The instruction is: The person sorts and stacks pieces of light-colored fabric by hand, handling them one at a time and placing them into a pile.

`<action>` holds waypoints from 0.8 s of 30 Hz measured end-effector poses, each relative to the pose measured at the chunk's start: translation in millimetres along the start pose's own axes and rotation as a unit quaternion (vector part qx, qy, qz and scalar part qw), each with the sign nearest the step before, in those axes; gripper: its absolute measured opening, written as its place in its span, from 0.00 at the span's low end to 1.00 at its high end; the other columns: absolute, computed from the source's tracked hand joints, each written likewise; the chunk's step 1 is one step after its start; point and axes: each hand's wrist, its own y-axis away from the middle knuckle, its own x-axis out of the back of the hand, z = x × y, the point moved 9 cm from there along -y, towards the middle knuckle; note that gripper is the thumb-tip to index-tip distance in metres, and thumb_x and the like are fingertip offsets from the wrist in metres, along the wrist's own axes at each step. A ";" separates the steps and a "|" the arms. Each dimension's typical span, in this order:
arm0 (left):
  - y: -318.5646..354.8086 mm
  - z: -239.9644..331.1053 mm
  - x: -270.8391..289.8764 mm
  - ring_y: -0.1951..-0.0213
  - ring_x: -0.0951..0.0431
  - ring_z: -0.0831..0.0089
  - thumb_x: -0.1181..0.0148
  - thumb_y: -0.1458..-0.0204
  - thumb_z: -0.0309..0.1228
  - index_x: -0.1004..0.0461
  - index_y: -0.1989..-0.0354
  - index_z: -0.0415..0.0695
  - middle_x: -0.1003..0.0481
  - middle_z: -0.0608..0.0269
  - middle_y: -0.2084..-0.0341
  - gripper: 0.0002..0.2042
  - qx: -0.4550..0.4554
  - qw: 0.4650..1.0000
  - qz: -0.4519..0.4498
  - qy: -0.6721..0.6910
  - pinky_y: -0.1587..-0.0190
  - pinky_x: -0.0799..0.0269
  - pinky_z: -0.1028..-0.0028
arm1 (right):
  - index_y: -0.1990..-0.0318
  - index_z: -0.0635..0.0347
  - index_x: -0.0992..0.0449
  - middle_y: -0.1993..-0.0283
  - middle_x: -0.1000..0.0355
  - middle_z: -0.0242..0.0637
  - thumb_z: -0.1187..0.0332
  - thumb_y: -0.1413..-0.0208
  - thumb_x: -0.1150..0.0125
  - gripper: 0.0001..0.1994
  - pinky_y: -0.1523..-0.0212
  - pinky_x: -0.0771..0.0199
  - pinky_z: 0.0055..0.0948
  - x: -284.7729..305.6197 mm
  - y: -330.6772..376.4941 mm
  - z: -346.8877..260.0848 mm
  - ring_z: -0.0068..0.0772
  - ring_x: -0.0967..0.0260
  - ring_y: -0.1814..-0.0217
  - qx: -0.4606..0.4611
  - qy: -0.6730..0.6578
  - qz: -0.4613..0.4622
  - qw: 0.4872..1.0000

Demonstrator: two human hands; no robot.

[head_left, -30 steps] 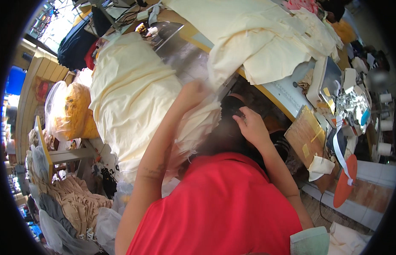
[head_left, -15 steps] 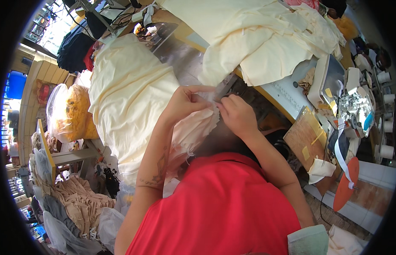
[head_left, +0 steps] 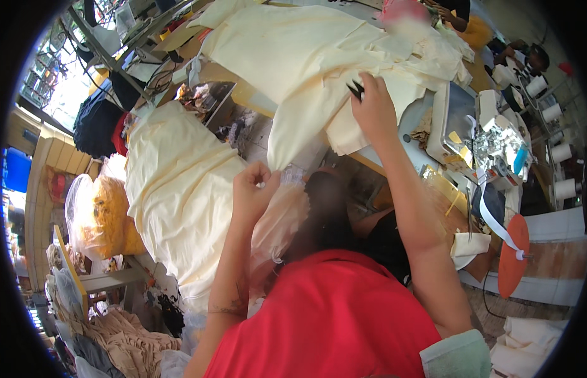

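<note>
**Snips out, cream cloth on the tabletop**

Biggest thing first: a heap of cream fabric (head_left: pixel 306 57) spreads across the tabletop (head_left: pixel 243 94), and a second cream bundle (head_left: pixel 180 195) slumps down at the person's left. The sewing machine (head_left: pixel 489 138) sits to the right, white, with thread cones (head_left: pixel 546 113) lined up just beyond it.

Right hand (head_left: pixel 372 110) is up on the heap, fingers clenched round small dark thread snips (head_left: pixel 356 90), blades poking out over the cloth. Left hand (head_left: pixel 252 192) is lower, near the body, pinching a piece of clear, filmy material (head_left: pixel 284 217) closed between fingers and thumb.

To do this well, I'd judge the cloth wants to lie flat under the blades, with only the tips used, so the fabric itself is not nicked.

Packages: a clear plastic bag of yellow-orange material (head_left: pixel 101 217) bulges at far left. A round orange disc (head_left: pixel 513 255) hangs on a white strap at right. Small yellow tags (head_left: pixel 456 137) dot the machine; too small to tell more.
</note>
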 end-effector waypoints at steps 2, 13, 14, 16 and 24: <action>9.3 16.0 12.5 0.74 0.37 0.83 0.38 0.49 0.23 0.34 0.74 0.40 0.34 0.72 0.79 0.09 -0.059 0.998 0.016 -0.004 0.71 0.39 0.79 | 0.53 0.62 0.25 0.53 0.27 0.50 0.72 0.46 0.38 0.13 0.56 0.26 0.45 -24.5 -35.8 32.9 0.54 0.26 0.53 -0.003 0.058 -0.006 0.998; 109.8 109.4 346.8 0.65 0.27 0.82 0.43 0.36 0.33 0.22 0.48 0.42 0.22 0.68 0.63 0.12 -0.102 0.872 0.415 -0.239 0.63 0.30 0.78 | 0.54 0.63 0.20 0.71 0.23 0.32 0.79 0.45 0.41 0.11 0.74 0.33 0.22 96.4 -60.6 -75.8 0.16 0.32 0.74 0.097 -0.303 -0.230 0.920; 91.2 112.1 354.4 0.63 0.25 0.78 0.43 0.36 0.34 0.22 0.49 0.42 0.21 0.65 0.60 0.13 -0.102 0.900 0.403 -0.126 0.61 0.28 0.75 | 0.55 0.64 0.20 0.71 0.23 0.31 0.79 0.44 0.40 0.10 0.75 0.35 0.19 116.1 -62.0 -84.5 0.12 0.35 0.75 0.089 -0.379 -0.248 0.887; 51.2 153.2 337.9 0.55 0.22 0.70 0.46 0.34 0.36 0.24 0.49 0.40 0.22 0.59 0.52 0.13 -0.211 0.852 0.355 -0.323 0.53 0.27 0.69 | 0.56 0.66 0.20 0.66 0.22 0.35 0.76 0.42 0.38 0.08 0.75 0.33 0.18 138.1 -87.2 -81.2 0.14 0.33 0.75 0.049 -0.347 -0.197 0.916; -39.9 190.0 414.9 0.44 0.26 0.56 0.52 0.34 0.34 0.28 0.44 0.47 0.26 0.53 0.46 0.14 -0.345 0.850 0.370 -0.149 0.39 0.33 0.65 | 0.59 0.68 0.21 0.66 0.21 0.34 0.75 0.38 0.41 0.06 0.62 0.22 0.21 99.8 -162.1 -173.8 0.21 0.24 0.66 0.145 -0.578 -0.009 0.803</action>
